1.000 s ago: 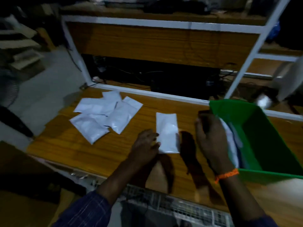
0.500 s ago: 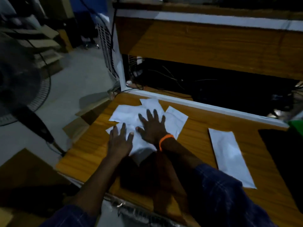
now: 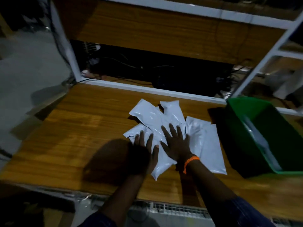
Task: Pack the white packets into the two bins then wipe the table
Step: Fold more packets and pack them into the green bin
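1. Packets, white and glossy, lie in an overlapping heap on the wooden tabletop, just left of the green bin and not touching it.
2. The left hand lies flat with straight, spread fingers on the near-left part of the heap. The right hand, with an orange wristband, is spread flat on the middle. Both press down and neither grasps anything.
3. Pale shapes inside the bin are probably packets already stowed, though blur makes this uncertain. Only one bin is in view.
4. Risk of sliding: the film looks slick, so under flat palms the packets may shear over one another and fan out instead of gathering.
5. Risk at the edge: the nearest packet points toward the front of the tabletop, and a pull toward the body could tip it off.
6. Risk at the bin: sweeping the heap rightward could jam packets against the bin's outer wall or shove the bin along. They would need lifting over the rim.
7. Risk of dropping: scooping the whole heap at once may let loose packets fall out.
8. Writing: none can be read. The packets look blank, and the dim, blurred view would hide small print.
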